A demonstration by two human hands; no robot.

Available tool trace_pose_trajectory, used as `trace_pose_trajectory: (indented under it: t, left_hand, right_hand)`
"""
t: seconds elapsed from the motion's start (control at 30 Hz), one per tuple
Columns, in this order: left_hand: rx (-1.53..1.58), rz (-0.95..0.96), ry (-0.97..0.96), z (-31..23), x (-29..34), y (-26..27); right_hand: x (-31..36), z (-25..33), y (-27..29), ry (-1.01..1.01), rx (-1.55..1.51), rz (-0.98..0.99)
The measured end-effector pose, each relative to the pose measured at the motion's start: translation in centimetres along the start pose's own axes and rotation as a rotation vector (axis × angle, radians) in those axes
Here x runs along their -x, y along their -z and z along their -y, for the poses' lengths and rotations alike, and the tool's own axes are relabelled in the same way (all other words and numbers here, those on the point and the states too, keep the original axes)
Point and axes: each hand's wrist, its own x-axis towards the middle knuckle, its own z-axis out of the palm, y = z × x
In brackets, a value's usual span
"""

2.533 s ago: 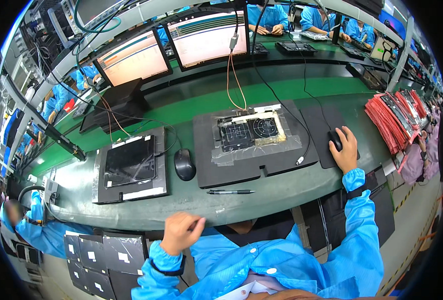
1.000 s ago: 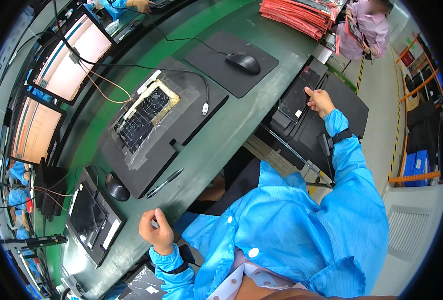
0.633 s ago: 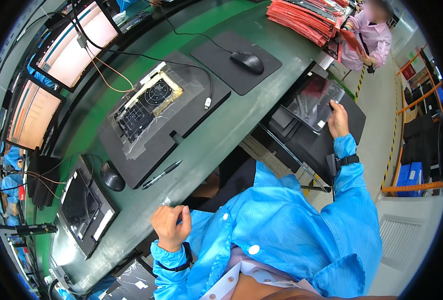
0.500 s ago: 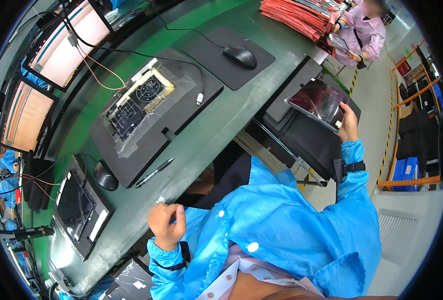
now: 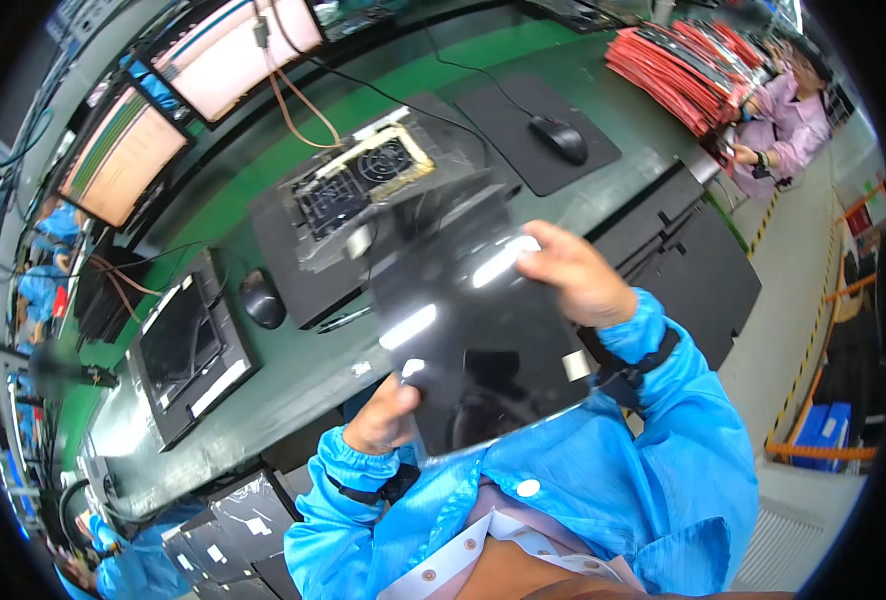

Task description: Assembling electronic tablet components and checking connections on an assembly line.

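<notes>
A glossy black display panel (image 5: 483, 350) is held in front of my body, over the table's near edge. My right hand (image 5: 578, 275) grips its upper right edge, thumb on the dark face. My left hand (image 5: 385, 415) pinches the lower left edge. Light strips reflect off the face, and a small pale tab shows at its right side. Blurred dark strips stick out from its far edge. Beyond it lies a black pad bearing a fixture (image 5: 358, 185) with a black patterned plate and clear film, partly covered by the panel.
Two monitors (image 5: 233, 60) stand at the far left. Computer mice (image 5: 560, 140), a pen (image 5: 345, 319) and another dark panel on a board (image 5: 181, 345) lie on the green table. Red bags (image 5: 673, 75) are stacked far right, near another person (image 5: 798, 120). Black foam sheets (image 5: 703, 270) are at right.
The panel has come from the foam sheets at right to in front of my body, in my right hand. My left hand, empty before, has taken its lower left edge. The view has shifted.
</notes>
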Motion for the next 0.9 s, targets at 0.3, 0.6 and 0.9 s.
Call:
trace_pose_trajectory:
  t: [0.3,0.6,0.9]
  left_hand:
    - [0.24,-0.536,-0.491,-0.7,7.2,2.0]
    - [0.326,-0.632,-0.741,-3.3,4.1,3.6]
    - [0.289,-0.649,-0.751,-2.6,4.1,2.4]
  right_hand:
    - [-10.5,0.2,4.6,0.851,1.575,0.073]
    - [-4.5,-1.0,-10.3,0.575,0.812,0.264]
    - [-5.2,-3.4,-15.2,0.673,0.753,0.258]
